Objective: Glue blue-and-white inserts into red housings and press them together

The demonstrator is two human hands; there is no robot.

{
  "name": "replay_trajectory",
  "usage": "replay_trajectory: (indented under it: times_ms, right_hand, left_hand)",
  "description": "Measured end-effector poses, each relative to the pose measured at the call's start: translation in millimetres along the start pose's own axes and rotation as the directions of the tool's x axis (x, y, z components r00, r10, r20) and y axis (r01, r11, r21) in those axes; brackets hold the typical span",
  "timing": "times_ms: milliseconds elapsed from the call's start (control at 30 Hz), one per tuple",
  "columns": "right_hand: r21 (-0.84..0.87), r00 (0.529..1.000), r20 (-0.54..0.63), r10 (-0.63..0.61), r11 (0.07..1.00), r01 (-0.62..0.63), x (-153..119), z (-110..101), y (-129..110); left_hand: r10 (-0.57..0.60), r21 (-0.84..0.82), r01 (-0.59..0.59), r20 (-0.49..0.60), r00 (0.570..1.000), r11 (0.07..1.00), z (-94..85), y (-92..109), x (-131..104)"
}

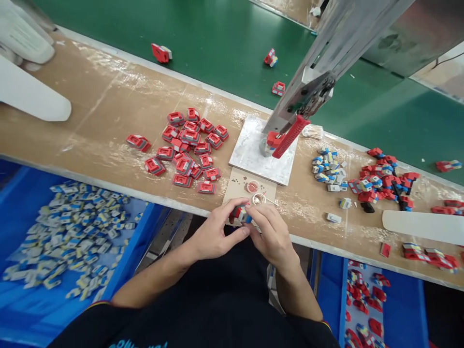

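Near the bench's front edge, my left hand point(217, 231) and my right hand point(271, 232) are closed together around a small red, white and blue plastic toy part point(237, 214). Fingers cover much of it, so its full shape is hidden. Just beyond my fingertips, two small round cups, one holding something red point(253, 186) and a whitish one point(258, 198), sit on a cardboard sheet point(237, 181). Behind them is a metal base plate point(246, 150) under a press with a red handle point(292, 137). A red part point(274, 140) is under the press.
Left on the bench lies a pile of red-and-grey parts point(190, 137). To the right are blue-and-white parts point(328, 166) and red assemblies point(384, 179). Blue bins point(136, 237) of parts flank me below the bench. A green belt point(217, 43) with scattered pieces runs behind.
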State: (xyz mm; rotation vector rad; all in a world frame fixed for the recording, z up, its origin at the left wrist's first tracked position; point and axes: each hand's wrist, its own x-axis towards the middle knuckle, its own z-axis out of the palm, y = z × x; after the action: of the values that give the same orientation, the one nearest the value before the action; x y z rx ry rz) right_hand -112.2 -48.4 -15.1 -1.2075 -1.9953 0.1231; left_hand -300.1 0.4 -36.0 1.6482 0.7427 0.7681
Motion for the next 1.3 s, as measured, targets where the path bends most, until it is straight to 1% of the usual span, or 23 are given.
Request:
replay_trajectory:
  times_ms: [133,233,300,333,367,433,467,500,533,600,633,667,733,800,833,900,967,1000,1067,1133,1167,1200,1300]
  right_hand:
    - [-0.044,1.0,0.002,-0.02,0.999,0.02,4.3,12.1,-7.3]
    - [0.004,0.998,0.009,-0.057,0.998,0.057,5.9,12.9,-6.1]
    - [0.075,0.995,-0.012,-0.097,0.992,0.098,7.2,4.5,4.0]
    - [0.092,0.994,-0.061,-0.088,0.991,0.093,8.7,-2.4,12.6]
    - [0.086,0.99,-0.131,-0.048,0.995,0.06,11.0,-10.4,23.3]
    - [0.022,0.963,-0.254,0.086,0.996,-0.084,19.6,-27.1,48.6]
    - [-0.015,0.953,-0.258,0.156,0.986,-0.166,25.7,-34.5,61.6]
    - [-0.048,0.956,-0.207,0.21,0.973,-0.224,32.8,-40.6,73.6]
    - [-0.071,0.965,-0.105,0.242,0.966,-0.25,40.4,-45.4,83.7]
    - [-0.048,0.962,0.135,0.236,0.972,-0.231,55.0,-52.3,95.8]
    - [0.003,0.954,0.218,0.207,0.977,-0.212,61.5,-55.6,97.1]
    - [0.074,0.948,0.267,0.171,0.978,-0.197,67.4,-59.8,95.6]
    - [0.258,0.956,0.277,0.093,0.952,-0.167,79.6,-71.8,85.4]
    - [0.428,0.98,0.198,0.021,0.898,-0.105,96.8,-88.1,70.8]
    - [0.485,0.992,0.127,-0.004,0.873,-0.059,108.4,-97.0,63.8]
    - [0.498,0.998,-0.055,-0.012,0.866,0.038,136.1,-113.8,54.8]
    - [0.418,0.967,-0.25,0.039,0.906,0.071,161.9,-125.3,56.4]
    - [0.375,0.934,-0.349,0.073,0.925,0.067,170.3,-127.4,61.9]
    - [0.311,0.822,-0.55,0.146,0.95,0.039,172.7,-121.2,81.1]
    - [0.298,0.718,-0.651,0.249,0.953,-0.061,156.2,-99.2,107.1]
    - [0.299,0.708,-0.623,0.333,0.937,-0.178,143.4,-83.0,120.7]
    - [0.313,0.747,-0.459,0.481,0.875,-0.37,129.8,-64.5,133.5]
    - [0.296,0.754,-0.207,0.623,0.775,-0.558,96.3,-8.5,160.5]
  left_hand:
    - [0.019,0.119,-0.004,-0.123,0.992,0.993,4.5,-3.3,1.3]
    - [-0.005,0.087,0.018,-0.155,0.988,0.996,4.2,-9.5,-2.0]
    - [-0.07,-0.031,0.065,-0.163,0.984,0.997,2.3,-14.6,-5.8]
    - [-0.106,-0.119,0.086,-0.173,0.979,0.989,0.8,-17.6,-7.4]
    - [-0.14,-0.214,0.097,-0.194,0.971,0.972,-0.9,-20.7,-8.3]
    - [-0.191,-0.381,0.083,-0.255,0.948,0.921,-5.1,-26.9,-7.3]
    - [-0.209,-0.442,0.068,-0.281,0.937,0.895,-7.5,-29.3,-5.6]
    - [-0.225,-0.494,0.054,-0.294,0.929,0.868,-9.9,-30.9,-3.4]
    - [-0.243,-0.544,0.048,-0.292,0.925,0.838,-12.3,-31.4,-1.3]
    - [-0.284,-0.649,0.055,-0.253,0.925,0.759,-16.6,-29.4,1.0]
    - [-0.312,-0.698,0.064,-0.234,0.921,0.713,-18.3,-27.0,0.8]
    - [-0.343,-0.738,0.072,-0.223,0.913,0.671,-19.6,-24.1,-0.3]
    - [-0.4,-0.785,0.084,-0.217,0.89,0.614,-21.1,-17.8,-3.9]
    - [-0.43,-0.796,0.091,-0.222,0.875,0.598,-21.7,-12.8,-6.8]
    - [-0.432,-0.796,0.094,-0.221,0.875,0.598,-21.8,-11.3,-7.5]
    - [-0.431,-0.792,0.101,-0.215,0.876,0.602,-22.0,-10.9,-7.1]
    - [-0.434,-0.792,0.105,-0.214,0.875,0.602,-22.5,-13.5,-6.0]
    - [-0.438,-0.791,0.105,-0.217,0.873,0.602,-23.0,-15.7,-5.6]
    - [-0.434,-0.791,0.086,-0.238,0.869,0.606,-25.1,-20.7,-5.6]
    - [-0.435,-0.793,0.064,-0.263,0.861,0.606,-28.9,-25.4,-6.3]
    - [-0.441,-0.797,0.064,-0.264,0.858,0.601,-31.5,-27.3,-6.6]
    - [-0.451,-0.801,0.074,-0.256,0.855,0.594,-34.3,-28.9,-6.8]
    - [-0.492,-0.809,0.139,-0.203,0.846,0.572,-43.4,-32.7,-6.0]
